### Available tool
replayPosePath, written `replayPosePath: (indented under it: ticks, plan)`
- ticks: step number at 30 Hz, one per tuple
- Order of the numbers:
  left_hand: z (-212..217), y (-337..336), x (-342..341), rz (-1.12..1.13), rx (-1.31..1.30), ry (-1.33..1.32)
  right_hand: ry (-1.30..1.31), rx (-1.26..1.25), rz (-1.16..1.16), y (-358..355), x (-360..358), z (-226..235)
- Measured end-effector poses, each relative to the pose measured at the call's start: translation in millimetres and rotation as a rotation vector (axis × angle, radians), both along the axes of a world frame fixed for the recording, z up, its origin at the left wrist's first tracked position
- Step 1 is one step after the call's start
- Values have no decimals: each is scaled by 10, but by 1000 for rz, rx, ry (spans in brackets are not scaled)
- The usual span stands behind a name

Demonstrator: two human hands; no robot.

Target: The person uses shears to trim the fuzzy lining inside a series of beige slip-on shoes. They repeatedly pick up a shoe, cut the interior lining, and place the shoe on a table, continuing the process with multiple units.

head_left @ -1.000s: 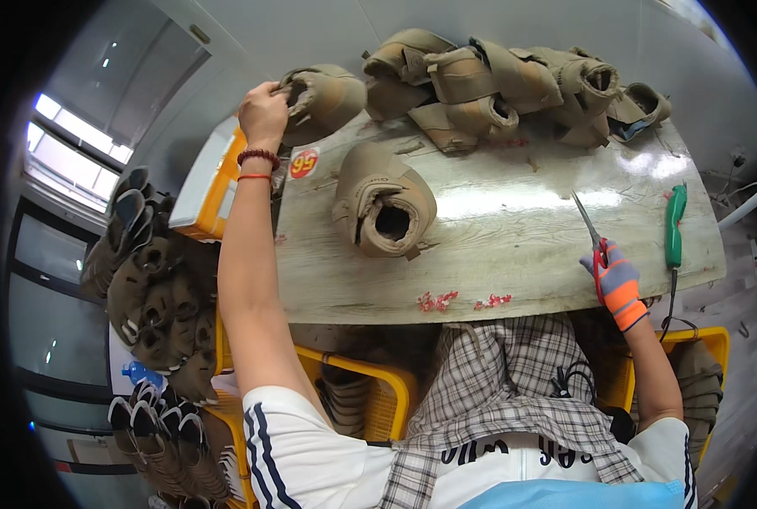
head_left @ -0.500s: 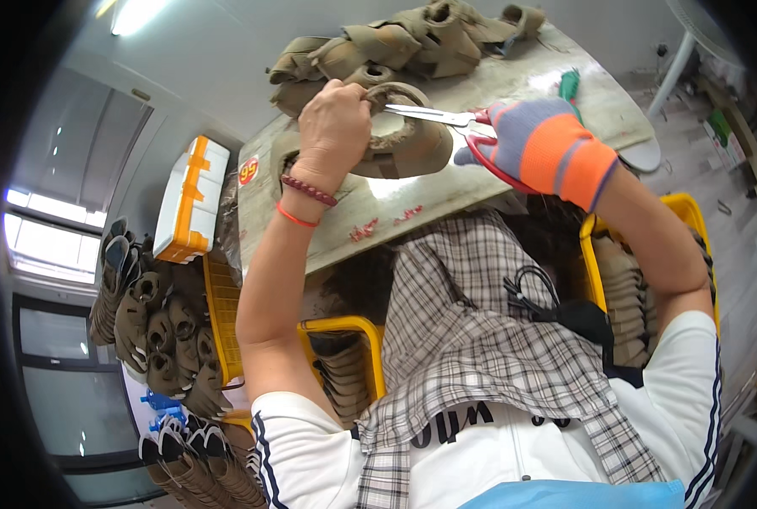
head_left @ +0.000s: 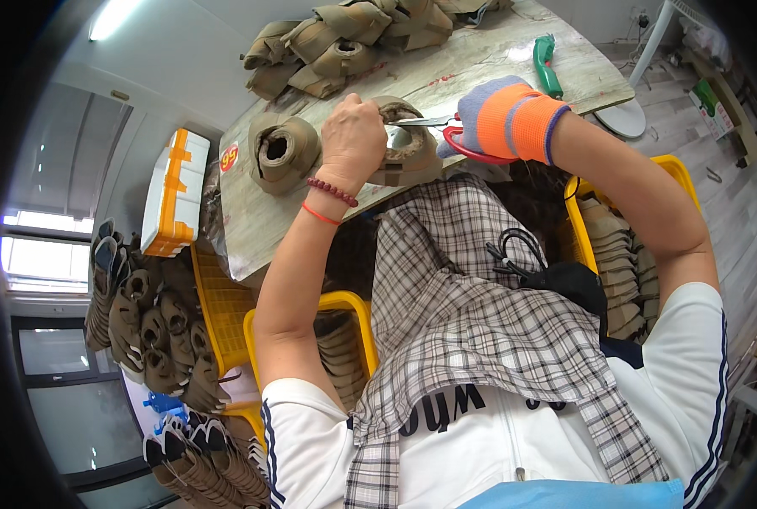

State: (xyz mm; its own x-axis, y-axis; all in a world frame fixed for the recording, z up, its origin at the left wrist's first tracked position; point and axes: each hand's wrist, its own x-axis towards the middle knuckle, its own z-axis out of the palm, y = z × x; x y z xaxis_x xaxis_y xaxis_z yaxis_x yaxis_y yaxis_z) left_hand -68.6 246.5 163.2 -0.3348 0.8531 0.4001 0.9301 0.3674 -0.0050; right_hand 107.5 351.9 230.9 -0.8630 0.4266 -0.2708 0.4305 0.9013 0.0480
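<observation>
My bare left hand (head_left: pixel 351 140), with a beaded bracelet at its wrist, grips the edge of an olive-brown shoe upper (head_left: pixel 414 168) near the table's front edge. On my right hand (head_left: pixel 507 120) is a grey and orange work glove. Its fingers are wrapped round the red handles of a pair of scissors (head_left: pixel 429 122), whose blades reach leftward over the upper's collar opening. How far the blade tips go is hard to see. Left of my left hand, a second shoe upper (head_left: pixel 287 157) rests on the table with its round opening facing up.
More uppers lie in a pile (head_left: pixel 344 51) at the table's far side. A green-handled tool (head_left: pixel 548 66) lies at the far right of the table (head_left: pixel 497 64). Yellow baskets (head_left: pixel 575 225) of stacked uppers flank my lap. A white and orange box (head_left: pixel 173 191) stands left.
The view has shifted. My hands, the scissors and the upper have come nearer the table's front edge, and the second upper, mostly hidden before, now shows beside my left hand.
</observation>
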Motion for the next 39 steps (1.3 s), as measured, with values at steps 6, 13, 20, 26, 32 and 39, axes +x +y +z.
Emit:
replayPosePath:
  ticks: [6,13,20,26,32,39]
  plan:
    - [-28,-47,-42,-8,0,-25,-9,-14,-18,2,-60,-79]
    - [-55,-40,-33,-12,-8,-71,-5,-24,-13,40,-107,-110]
    - [-44,-15,-34,-22,-14,-93,3,-13,-22,174,-39,-214]
    - [-39,-72,-83,-14,2,-104,30,-7,0,175,95,-144]
    - [16,-183,-78,6,27,-78,83,-60,-34,270,97,-267]
    - [26,-286,-81,6,23,-21,23,32,17,160,-75,-305]
